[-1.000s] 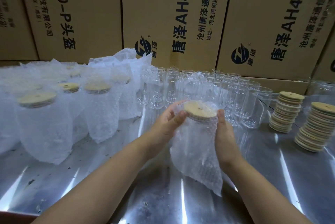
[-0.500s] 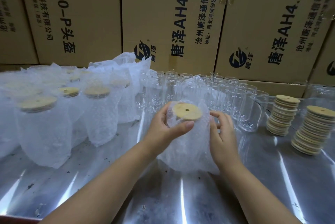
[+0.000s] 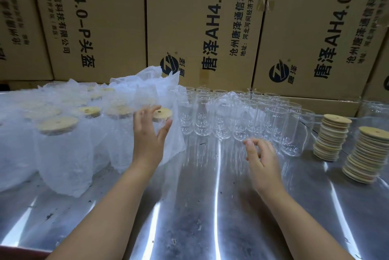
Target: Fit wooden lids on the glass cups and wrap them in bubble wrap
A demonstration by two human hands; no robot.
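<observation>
Glass cup in bubble wrap (image 3: pixel 173 141), topped by a wooden lid (image 3: pixel 163 113), stands upright on the worktop (image 3: pixel 210 207) at the right edge of the wrapped group, beside the bare glass cups (image 3: pixel 242 116). The left hand (image 3: pixel 150 137) lays spread, nearly straight fingers (image 3: pixel 145 114) against wrap and lid without clenching. The right hand (image 3: pixel 262 160), loosely curled and holding nothing, hovers before the bare cups.

Handling, as judged: the glass is rigid, brittle and smooth, and the wrap is soft and slides, so grip the body below the lid, not the loose skirt.

Counts: two lid stacks (image 3: pixel 332 137) (image 3: pixel 366 154); at least seven wrapped cups showing lids; over a dozen bare cups, exact number obscured by overlap.
</observation>
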